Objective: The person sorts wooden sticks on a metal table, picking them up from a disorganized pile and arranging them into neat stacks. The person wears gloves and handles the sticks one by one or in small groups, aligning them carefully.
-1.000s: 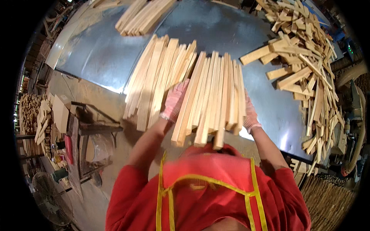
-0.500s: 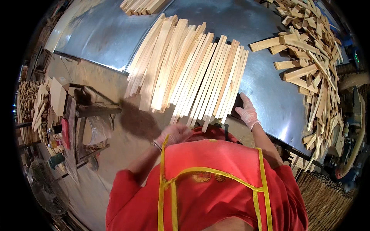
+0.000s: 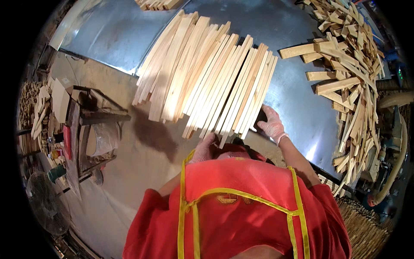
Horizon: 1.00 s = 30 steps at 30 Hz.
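Observation:
A broad row of pale wooden strips (image 3: 202, 73) lies side by side on the metal tabletop, with the near ends sticking out past its edge toward me. Their near ends are uneven, and a dark gap runs between some strips on the right part of the row. My left hand (image 3: 203, 151), in a whitish glove, is at those near ends, a fingertip against them; its other fingers are largely hidden. Beside the right side of the row is my right hand (image 3: 272, 125), also gloved, open with fingers stretched out and thumb apart, close to the outermost strip.
The shiny metal table (image 3: 297, 95) extends beyond the strips. On its right lies a large jumbled pile of wood offcuts (image 3: 345, 82). More strips (image 3: 157, 4) lie at the far edge. At left stand a wooden stand (image 3: 92, 118) and a fan (image 3: 45, 200); a hose (image 3: 399, 151) hangs at right.
My left hand has moved from a blurred position lower left up to the near ends of the strips. My right hand has shifted slightly left along the row's side. The view has shifted a little.

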Each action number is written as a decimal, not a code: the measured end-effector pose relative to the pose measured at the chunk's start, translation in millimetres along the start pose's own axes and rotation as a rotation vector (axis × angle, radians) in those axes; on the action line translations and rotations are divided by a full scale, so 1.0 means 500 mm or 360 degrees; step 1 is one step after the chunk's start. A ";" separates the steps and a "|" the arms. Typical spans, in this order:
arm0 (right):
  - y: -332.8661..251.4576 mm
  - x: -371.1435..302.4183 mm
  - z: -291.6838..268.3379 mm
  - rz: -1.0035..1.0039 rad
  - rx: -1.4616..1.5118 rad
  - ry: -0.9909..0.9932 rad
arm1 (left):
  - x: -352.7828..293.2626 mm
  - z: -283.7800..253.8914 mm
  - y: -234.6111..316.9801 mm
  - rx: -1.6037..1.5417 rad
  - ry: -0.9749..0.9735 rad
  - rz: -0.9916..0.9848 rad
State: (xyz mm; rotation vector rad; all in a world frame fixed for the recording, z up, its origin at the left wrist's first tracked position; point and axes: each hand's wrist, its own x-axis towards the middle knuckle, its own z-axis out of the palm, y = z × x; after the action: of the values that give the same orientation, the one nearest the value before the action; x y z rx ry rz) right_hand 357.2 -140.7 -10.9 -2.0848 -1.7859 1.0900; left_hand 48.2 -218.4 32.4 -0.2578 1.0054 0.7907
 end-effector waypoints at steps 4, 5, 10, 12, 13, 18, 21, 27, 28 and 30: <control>-0.011 0.001 -0.007 -0.0018 0.0018 -0.0034 | -0.055 -0.016 0.026 0.0369 -0.0184 0.0056; -0.012 0.001 -0.011 -0.0013 0.0044 -0.0033 | -0.058 -0.025 0.040 0.0379 -0.0262 0.0068; -0.011 0.006 -0.008 -0.0025 0.0131 0.0041 | -0.022 0.023 0.141 0.1250 -0.0366 0.0299; 0.006 0.020 -0.001 -0.0041 0.0232 0.0033 | 0.013 0.064 0.142 0.2135 -0.0055 0.0552; 0.022 0.028 0.008 0.0029 0.0560 0.0075 | 0.012 0.082 0.143 0.2088 -0.0063 0.0525; -0.034 0.035 0.039 0.0174 0.1023 0.0185 | -0.031 0.053 0.142 0.2042 -0.0040 0.0769; -0.077 0.026 0.034 0.0115 0.1136 -0.0031 | -0.077 0.060 0.136 0.1949 0.0063 0.0937; -0.245 -0.083 -0.031 0.0123 0.1347 -0.0327 | -0.007 0.008 0.096 0.2280 -0.0135 0.1015; -0.201 -0.103 0.025 0.0076 0.1614 -0.0299 | -0.013 0.058 0.079 0.2670 -0.0203 0.1018; -0.141 -0.120 0.124 0.0082 0.1601 -0.0126 | -0.014 0.074 0.044 0.3087 -0.0442 0.1144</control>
State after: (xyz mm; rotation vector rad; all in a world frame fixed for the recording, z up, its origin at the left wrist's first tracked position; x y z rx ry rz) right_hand 263.0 -196.7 9.6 -1.4513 -0.8538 1.6287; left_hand 55.0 -186.6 61.3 1.8855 1.1801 0.1483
